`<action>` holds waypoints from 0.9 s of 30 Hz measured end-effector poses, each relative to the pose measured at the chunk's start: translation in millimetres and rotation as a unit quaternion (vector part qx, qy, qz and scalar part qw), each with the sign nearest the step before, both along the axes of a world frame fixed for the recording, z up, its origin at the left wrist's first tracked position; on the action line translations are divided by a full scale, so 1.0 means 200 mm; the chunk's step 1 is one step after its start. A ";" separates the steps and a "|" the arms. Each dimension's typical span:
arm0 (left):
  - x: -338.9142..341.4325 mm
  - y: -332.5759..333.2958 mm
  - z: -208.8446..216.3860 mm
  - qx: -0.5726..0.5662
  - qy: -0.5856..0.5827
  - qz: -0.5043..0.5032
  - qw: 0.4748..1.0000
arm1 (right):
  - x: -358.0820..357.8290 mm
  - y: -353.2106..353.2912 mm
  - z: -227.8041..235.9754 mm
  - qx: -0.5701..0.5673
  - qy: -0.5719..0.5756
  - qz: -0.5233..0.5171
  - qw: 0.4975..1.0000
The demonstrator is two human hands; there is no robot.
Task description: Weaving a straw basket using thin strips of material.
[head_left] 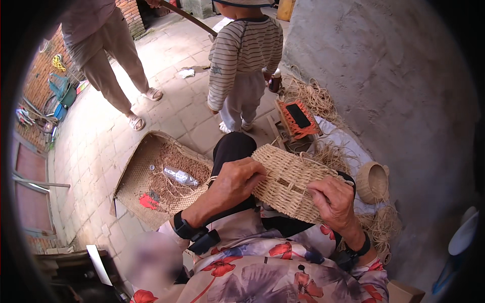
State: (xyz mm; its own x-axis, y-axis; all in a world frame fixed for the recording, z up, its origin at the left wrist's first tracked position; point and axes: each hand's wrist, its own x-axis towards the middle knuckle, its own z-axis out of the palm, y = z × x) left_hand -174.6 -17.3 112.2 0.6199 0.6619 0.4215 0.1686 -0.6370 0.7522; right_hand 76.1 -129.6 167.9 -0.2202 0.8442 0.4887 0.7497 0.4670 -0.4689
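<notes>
A pale woven straw basket (285, 182), roughly box-shaped with a small dark gap in its weave, rests across my lap. My left hand (235, 182) is closed at its left edge, fingertips curled together; a thin straw cord (212, 179) comes out beside that hand, though the pinch itself is partly hidden. On the right side, my right hand (332, 202) is closed with thumb and fingers gripping the basket's edge. A loose strand runs along the basket's upper rim near my right fingers.
Left of my knee lies a woven mat (134, 194) with brown grains and a clear plastic bottle (181, 176). A wooden stool with orange weaving (299, 119), straw cord bundles (316, 98) and a small round basket (373, 183) stand right. Two people (245, 65) stand ahead; a wall rises right.
</notes>
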 end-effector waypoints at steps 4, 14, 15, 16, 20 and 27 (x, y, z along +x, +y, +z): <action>0.07 0.00 -0.01 -0.001 0.000 -0.019 1.000 | 0.00 0.00 -0.02 0.011 -0.012 -0.004 1.000; -0.01 -0.03 -0.02 -0.111 -0.031 -0.006 0.993 | -0.04 0.01 0.01 0.013 -0.015 -0.015 1.000; 0.01 -0.02 -0.03 -0.094 -0.039 -0.010 0.995 | -0.05 0.02 0.02 0.019 -0.028 -0.015 0.999; 0.03 -0.02 -0.05 -0.077 -0.047 -0.013 0.996 | -0.07 0.04 0.02 0.026 -0.041 -0.014 0.999; 0.08 0.00 -0.05 -0.038 -0.044 -0.018 0.998 | -0.14 0.09 0.03 0.031 -0.093 -0.003 0.995; 0.07 0.10 0.02 0.150 0.039 -0.118 0.981 | -0.21 0.14 0.01 0.007 -0.086 -0.005 0.996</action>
